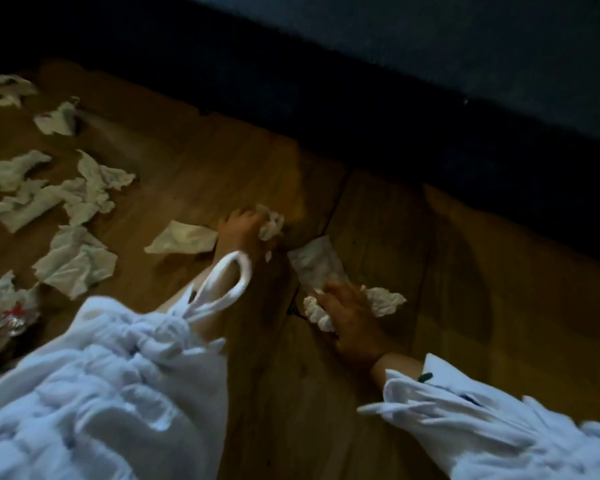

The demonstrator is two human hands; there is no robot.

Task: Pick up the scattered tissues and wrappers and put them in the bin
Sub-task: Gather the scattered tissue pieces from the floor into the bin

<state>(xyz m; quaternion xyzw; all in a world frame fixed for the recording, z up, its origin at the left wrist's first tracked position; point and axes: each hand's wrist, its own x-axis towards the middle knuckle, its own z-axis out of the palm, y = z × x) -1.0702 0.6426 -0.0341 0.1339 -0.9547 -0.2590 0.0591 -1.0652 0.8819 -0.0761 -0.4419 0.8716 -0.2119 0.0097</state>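
Note:
On a dim wooden floor (378,237), my left hand (239,228) is closed around a crumpled white tissue (271,225). My right hand (347,313) presses down on another crumpled tissue (385,301), fingers curled over it, with part of the wad (314,311) sticking out on the left. A flat whitish wrapper (312,261) lies between the two hands. A flat tissue (184,239) lies just left of my left hand. Several more tissues (77,265) are scattered to the left. No bin is in view.
A red-and-white printed wrapper (4,317) lies at the left edge. A dark piece of furniture or wall (430,98) runs diagonally across the top and right. My white sleeves (101,393) fill the lower part of the view.

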